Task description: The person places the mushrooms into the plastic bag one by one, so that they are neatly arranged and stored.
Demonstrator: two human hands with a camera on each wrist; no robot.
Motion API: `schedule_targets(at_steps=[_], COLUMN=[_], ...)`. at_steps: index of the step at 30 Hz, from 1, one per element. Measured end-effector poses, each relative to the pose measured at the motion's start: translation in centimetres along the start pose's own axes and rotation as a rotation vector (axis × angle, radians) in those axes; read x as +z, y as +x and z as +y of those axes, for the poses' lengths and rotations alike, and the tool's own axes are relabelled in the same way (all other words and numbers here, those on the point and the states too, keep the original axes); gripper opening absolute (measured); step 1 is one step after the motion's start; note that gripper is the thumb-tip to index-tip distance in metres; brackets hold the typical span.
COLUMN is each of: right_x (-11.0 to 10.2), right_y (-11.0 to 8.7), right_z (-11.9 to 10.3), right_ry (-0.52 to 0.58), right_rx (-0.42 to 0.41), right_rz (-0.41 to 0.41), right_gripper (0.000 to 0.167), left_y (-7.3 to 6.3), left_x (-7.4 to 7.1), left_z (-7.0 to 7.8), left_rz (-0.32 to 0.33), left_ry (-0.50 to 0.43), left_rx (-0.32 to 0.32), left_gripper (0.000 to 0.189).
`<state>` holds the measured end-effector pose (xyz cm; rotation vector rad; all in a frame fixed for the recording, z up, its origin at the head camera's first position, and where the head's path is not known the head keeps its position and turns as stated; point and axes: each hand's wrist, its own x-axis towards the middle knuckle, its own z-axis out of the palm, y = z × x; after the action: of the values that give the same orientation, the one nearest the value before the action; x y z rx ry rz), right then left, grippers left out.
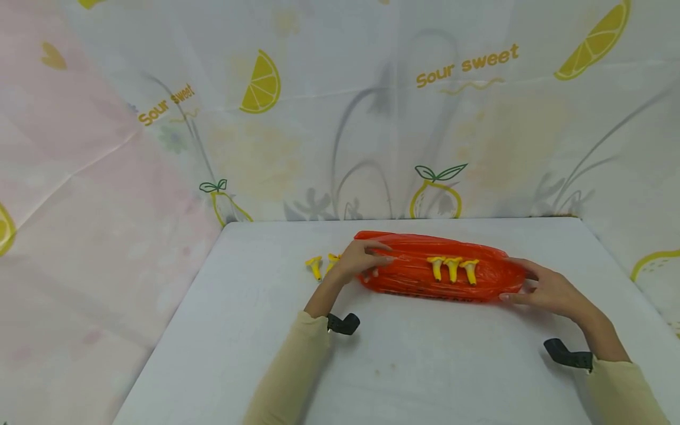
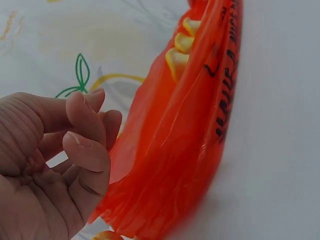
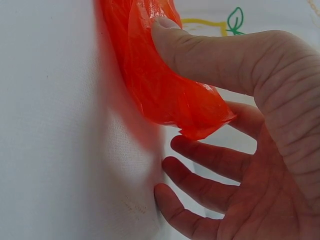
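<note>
A red plastic bag point(image 1: 409, 274) lies stretched sideways on the table, dark lettering along its near edge. Three yellow trumpet-shaped mushrooms point(image 1: 453, 269) sit in a row on it; a fold partly covers them in the left wrist view. My right hand point(image 3: 250, 140) holds the bag's right end, thumb on the near side and index finger behind it, other fingers spread. Over the bag's left end is my left hand point(image 2: 60, 155), fingers loosely bent with no bag visible between them. Left of the bag lies another yellow mushroom point(image 1: 314, 267), and a further one point(image 1: 333, 260) is partly hidden by my left hand.
The white table point(image 1: 255, 354) ends at a back edge against a hanging cloth point(image 1: 319, 118) printed with lemons. More patterned cloth hangs at both sides. Each wrist carries a black camera mount point(image 1: 345, 324).
</note>
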<state>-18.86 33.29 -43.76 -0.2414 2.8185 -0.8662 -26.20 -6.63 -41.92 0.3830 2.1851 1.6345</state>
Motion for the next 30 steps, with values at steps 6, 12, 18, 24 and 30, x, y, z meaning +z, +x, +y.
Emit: schedule_targets(at_steps=[6,12,18,24,30], right_x=[0.0,0.0,0.1,0.1,0.0], right_y=[0.1,0.1,0.0,0.0,0.0], right_z=[0.0,0.1,0.1,0.2,0.2], right_ry=[-0.006,0.003,0.012,0.01,0.016], right_rx=[-0.009,-0.007,-0.005,-0.016,0.0], right_rz=[0.003,0.001,-0.002,0.004,-0.002], right_gripper=[0.092,0.092,0.092,0.09,0.092], left_y=[-0.6,-1.3,-1.8,-2.3,-3.1], left_x=[-1.2,-2.3,-3.2,-4.3,-5.4], left_z=[-0.2,-0.2,-0.4,-1.0,-1.7], left_rz=[0.023,0.035,0.06,0.093,0.127], left_ry=[0.11,0.143,0.123,0.103,0.093], left_rx=[0.029,0.007,-0.019,-0.041,-0.075], left_gripper=[0.035,0.037,0.036,0.039,0.034])
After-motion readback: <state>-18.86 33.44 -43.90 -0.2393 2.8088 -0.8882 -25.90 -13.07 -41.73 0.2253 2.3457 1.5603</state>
